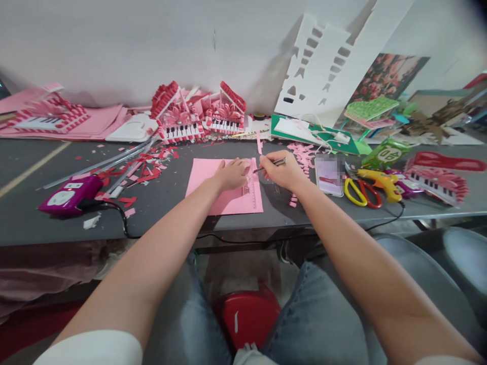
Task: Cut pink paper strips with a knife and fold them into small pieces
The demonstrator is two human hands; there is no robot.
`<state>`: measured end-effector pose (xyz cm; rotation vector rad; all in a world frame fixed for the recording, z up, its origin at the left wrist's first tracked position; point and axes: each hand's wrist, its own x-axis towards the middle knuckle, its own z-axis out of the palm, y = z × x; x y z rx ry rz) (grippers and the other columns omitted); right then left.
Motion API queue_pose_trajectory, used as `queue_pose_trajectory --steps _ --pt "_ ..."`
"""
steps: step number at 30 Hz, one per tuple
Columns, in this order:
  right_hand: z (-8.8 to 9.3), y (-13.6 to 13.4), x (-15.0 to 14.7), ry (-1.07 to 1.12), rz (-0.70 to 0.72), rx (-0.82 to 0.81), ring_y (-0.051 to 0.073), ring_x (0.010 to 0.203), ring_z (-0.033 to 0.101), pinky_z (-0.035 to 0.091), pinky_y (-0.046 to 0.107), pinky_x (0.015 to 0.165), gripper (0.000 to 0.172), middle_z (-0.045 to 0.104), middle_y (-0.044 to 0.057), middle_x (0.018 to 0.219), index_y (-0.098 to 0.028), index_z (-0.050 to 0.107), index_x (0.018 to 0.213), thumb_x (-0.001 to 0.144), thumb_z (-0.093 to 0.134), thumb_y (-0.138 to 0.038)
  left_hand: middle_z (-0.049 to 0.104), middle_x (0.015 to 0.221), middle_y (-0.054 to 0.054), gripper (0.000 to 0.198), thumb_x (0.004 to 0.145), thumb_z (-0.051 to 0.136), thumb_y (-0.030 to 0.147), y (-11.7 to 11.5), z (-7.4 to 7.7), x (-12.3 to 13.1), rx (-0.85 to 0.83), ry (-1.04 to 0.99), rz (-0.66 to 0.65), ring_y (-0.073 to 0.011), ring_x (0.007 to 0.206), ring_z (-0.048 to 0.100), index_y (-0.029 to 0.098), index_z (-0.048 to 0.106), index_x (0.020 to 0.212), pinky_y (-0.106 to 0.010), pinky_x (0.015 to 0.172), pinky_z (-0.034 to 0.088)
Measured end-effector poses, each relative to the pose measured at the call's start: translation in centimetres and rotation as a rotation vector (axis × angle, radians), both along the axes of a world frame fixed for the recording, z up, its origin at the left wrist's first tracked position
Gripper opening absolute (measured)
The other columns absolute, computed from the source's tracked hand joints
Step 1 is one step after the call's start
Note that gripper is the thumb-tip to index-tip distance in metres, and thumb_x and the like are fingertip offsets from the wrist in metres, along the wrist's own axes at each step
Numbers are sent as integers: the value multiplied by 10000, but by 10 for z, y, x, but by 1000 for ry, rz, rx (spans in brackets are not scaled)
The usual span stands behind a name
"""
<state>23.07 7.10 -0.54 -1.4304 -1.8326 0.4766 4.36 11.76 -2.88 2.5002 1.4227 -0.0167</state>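
Observation:
A pink foam sheet (201, 182) lies on the dark table in front of me. My left hand (233, 175) rests flat on it, fingers stretched out. Beneath and beside these fingers a clear ruler (251, 191) runs along the sheet's right part. My right hand (282, 167) is closed around a slim pen (280, 161), its tip at the ruler's edge near the sheet's upper right. Just beyond the sheet's top right corner is a narrow pink strip (259, 143). Small pink cut pieces (302, 154) are scattered to the right of my right hand.
Right of me lie a phone (328, 175), scissors (355, 192) and a yellow glue gun (381, 183). Piano-shaped foam models (182, 133) stand along the wall. To the left are a purple device (71, 195) with a black cable and red scraps (148, 172). White cut-out boards (304, 66) lean behind.

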Motion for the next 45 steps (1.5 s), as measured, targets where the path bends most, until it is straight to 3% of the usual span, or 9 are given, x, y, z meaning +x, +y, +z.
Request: queue_pose_trajectory --steps 6,15,25,31,45 --pt "-5 21 1 53 -108 110 192 677 516 419 343 672 420 542 42 613 -219 543 644 1000 583 -438 246 1785 -65 652 1012 405 351 2 -2 1 -3 10 -2 -303 1652 194 250 331 1652 -661 1306 128" --pt "-12 44 -8 28 -102 52 166 654 479 375 315 653 442 530 22 587 -225 466 569 983 541 -361 226 1790 -76 686 985 414 329 3 -1 1 -15 50 12 -296 1658 172 245 308 1658 -641 1313 113" --pt "-14 48 -7 6 -152 49 161 639 447 358 314 660 440 536 20 590 -230 439 561 984 539 -301 208 1794 -63 665 994 426 316 1 2 3 -19 72 10 -255 1662 158 229 323 1646 -631 1314 123" --pt "-12 45 -11 -11 -91 55 160 633 440 351 311 645 430 521 11 576 -228 458 570 986 532 -312 215 1792 -66 662 994 414 314 1 1 2 -18 35 4 -270 1657 181 247 324 1646 -650 1308 108" --pt "-14 45 -11 8 -139 23 154 610 406 335 319 644 445 503 1 563 -227 442 559 988 553 -275 218 1792 -78 682 981 421 307 2 0 2 -23 52 5 -265 1661 161 227 312 1650 -639 1312 118"
